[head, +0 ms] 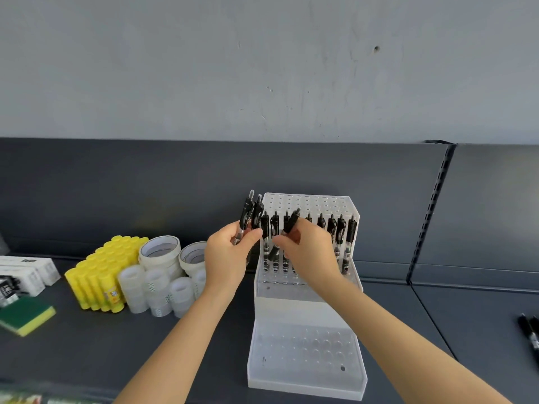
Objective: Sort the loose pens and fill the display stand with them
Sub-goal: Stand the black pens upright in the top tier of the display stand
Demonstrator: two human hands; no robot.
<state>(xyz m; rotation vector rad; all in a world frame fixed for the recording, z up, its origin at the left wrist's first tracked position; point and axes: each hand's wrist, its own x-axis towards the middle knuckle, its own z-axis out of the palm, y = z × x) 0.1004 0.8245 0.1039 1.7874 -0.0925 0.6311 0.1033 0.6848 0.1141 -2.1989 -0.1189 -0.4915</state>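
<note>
Pens [248,215] in left hand [229,255], right hand [309,252]

The left hand [230,255] and left forearm [180,339] are bare, as are the right hand [312,252] and right forearm [408,339]. Both arms are cut off uncovered at the lower frame edge.
</note>
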